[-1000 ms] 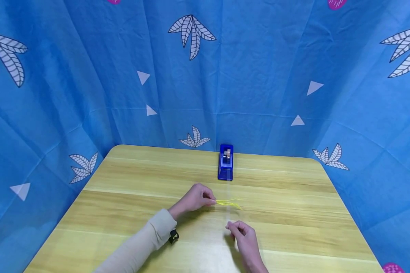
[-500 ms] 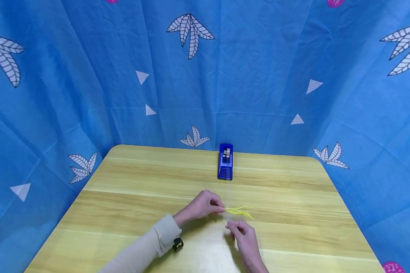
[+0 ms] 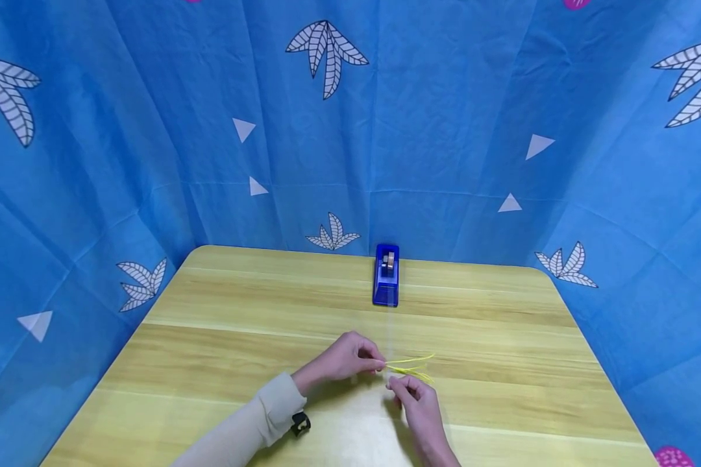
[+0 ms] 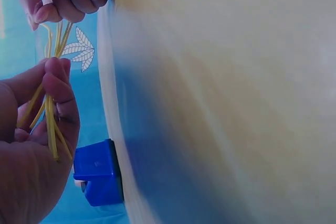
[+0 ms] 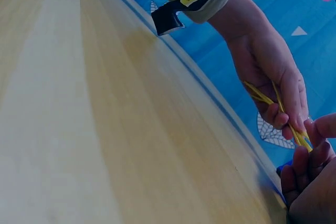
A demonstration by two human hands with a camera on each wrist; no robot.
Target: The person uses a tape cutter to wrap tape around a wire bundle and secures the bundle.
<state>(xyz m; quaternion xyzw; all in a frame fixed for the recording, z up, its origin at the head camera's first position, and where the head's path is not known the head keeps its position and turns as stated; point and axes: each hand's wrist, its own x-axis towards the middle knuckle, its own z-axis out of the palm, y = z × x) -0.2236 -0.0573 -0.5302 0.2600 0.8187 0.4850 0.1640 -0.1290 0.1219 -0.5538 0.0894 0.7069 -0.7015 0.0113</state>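
My left hand [image 3: 350, 355] pinches a small bundle of thin yellow cords [image 4: 51, 124] between thumb and fingertips, and their loose ends [image 3: 411, 370] fan out to the right in the head view. A clear tape strip [image 3: 390, 327] stretches from the blue tape dispenser [image 3: 385, 279] at the back of the table toward me. Its near end is pinched by my right hand [image 3: 419, 405], thumb against forefinger. The cords cross the strip close to those fingertips. In the right wrist view, the left hand [image 5: 273, 72] meets the right hand [image 5: 315, 171] at the cords.
A wood-grain table [image 3: 502, 363] lies under both hands. Blue patterned curtains [image 3: 444, 130] hang behind it and along both sides. A black wrist strap with a small device [image 3: 300, 424] sits at the left cuff.
My left hand has carried the yellow cords right and nearer to me, across the tape strip and close to the right fingertips. The right hand and the dispenser have hardly moved.
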